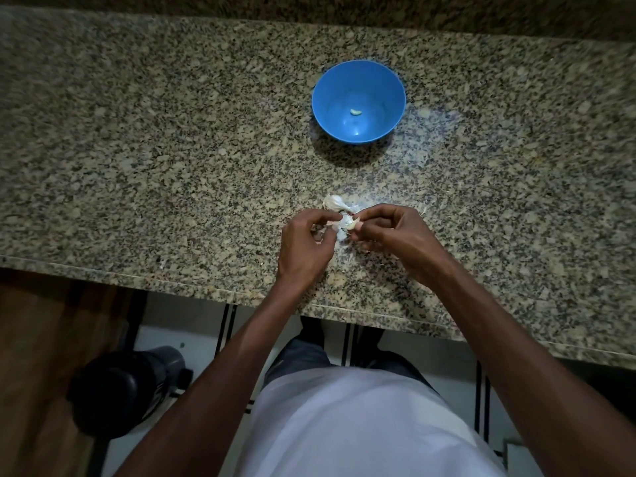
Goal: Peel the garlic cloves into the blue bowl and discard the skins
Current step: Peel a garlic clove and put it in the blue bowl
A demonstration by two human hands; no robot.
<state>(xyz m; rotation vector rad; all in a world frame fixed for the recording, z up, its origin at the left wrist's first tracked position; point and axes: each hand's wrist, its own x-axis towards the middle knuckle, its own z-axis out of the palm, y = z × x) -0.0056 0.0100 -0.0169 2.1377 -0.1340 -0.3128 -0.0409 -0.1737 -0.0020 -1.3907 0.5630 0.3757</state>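
A blue bowl (358, 80) stands on the granite counter (172, 132), with one peeled clove (356, 112) lying at its bottom. Nearer the front edge, my left hand (304, 246) and my right hand (392, 235) meet over a garlic clove (352, 223), both pinching it and its loose white skin between fingertips. Just beyond the hands lies the rest of the garlic head (334, 202) on the counter. Thin skin scraps (344, 235) lie under the hands, partly hidden by my fingers.
The counter's front edge (137, 273) runs across below my hands. On the floor at lower left stands a dark round bin-like object (120, 390). A wooden surface (41, 356) fills the left lower corner.
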